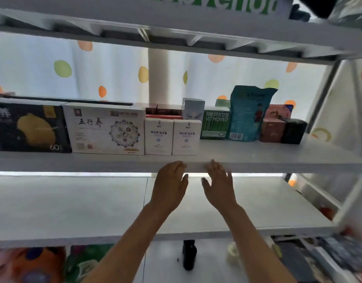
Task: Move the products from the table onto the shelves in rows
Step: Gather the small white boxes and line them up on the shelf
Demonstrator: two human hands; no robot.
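A row of products stands on the white upper shelf (257,156): a black box with a yellow fruit (29,129), a wide white box (104,131), two small white boxes (173,137), a green box (216,124), a teal pouch (248,113), a brown box (272,129) and a black box (293,130). More boxes sit behind them. My left hand (170,184) and my right hand (219,182) are raised side by side just below the shelf's front edge, under the two small white boxes. Both have relaxed fingers and hold nothing.
The lower shelf board (74,209) is bare white. Below it lie colourful packets (29,264) at the left, a dark bottle (189,255) in the middle and dark packages (323,260) at the right. Another shelf (176,31) runs overhead.
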